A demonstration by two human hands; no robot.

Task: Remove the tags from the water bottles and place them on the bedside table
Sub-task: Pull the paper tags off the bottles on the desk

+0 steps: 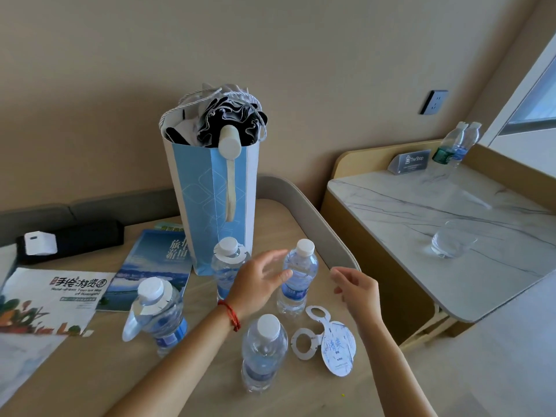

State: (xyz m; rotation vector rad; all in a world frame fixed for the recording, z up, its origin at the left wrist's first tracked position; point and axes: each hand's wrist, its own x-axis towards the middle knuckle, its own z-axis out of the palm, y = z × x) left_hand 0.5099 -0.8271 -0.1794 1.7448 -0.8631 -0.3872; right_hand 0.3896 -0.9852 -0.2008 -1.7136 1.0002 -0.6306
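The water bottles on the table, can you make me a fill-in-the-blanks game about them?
1. ____ water bottles stand on the wooden table.
2. ____ of them still wear tags round their necks.
3. The removed tags lie beside the ____ hand.
4. The left hand wears a ____ string bracelet.

Missing words: Four; Two; right; red

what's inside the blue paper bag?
A folded black-and-white umbrella sticks out of the blue paper bag, its cream handle and strap hanging over the rim. Anything lower is hidden by the bag's walls.
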